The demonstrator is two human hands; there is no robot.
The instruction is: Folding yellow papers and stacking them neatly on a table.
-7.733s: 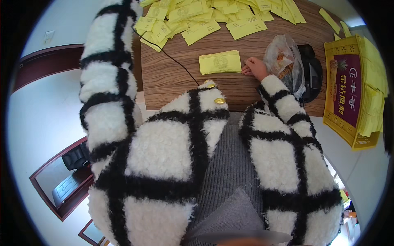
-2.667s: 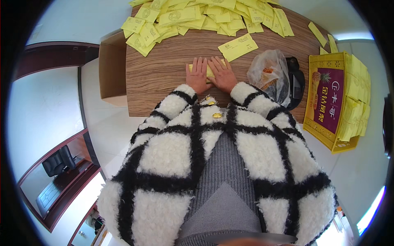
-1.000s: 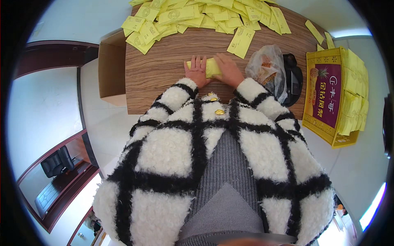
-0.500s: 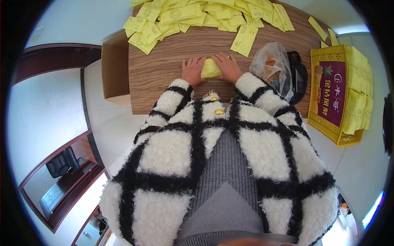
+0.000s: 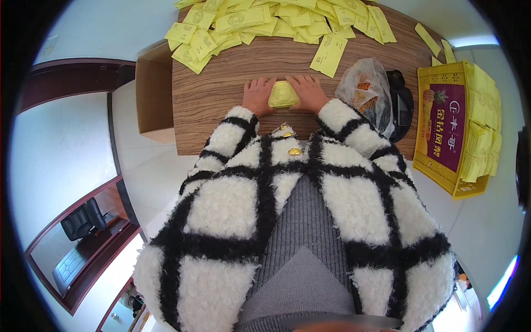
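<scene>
A neat stack of yellow paper packets (image 5: pixel 283 95) sits between my two hands near the front edge of the table. My left hand (image 5: pixel 258 96) presses on the stack's left side, thumb along it and fingers pointing away from me. From the right side my right hand (image 5: pixel 307 93) grips the same stack, its fingers close together. Both palms are hidden. Beyond my hands, a loose heap of similar yellow packets (image 5: pixel 240 21) covers the far part of the table, and a single packet (image 5: pixel 330 55) lies at its near edge.
The wood-grain table (image 5: pixel 215 91) has a cardboard box (image 5: pixel 154 97) at its left side. To the right are a clear plastic bag (image 5: pixel 365 91) with orange contents and a black object (image 5: pixel 405 108). A yellow crate (image 5: pixel 441 160) at the right holds several bundles of yellow packets (image 5: pixel 484 122).
My right hand's fingers have shifted slightly to the right, and more of the stack's top shows. Both hands stay at the stack's sides. Nothing else has visibly moved.
</scene>
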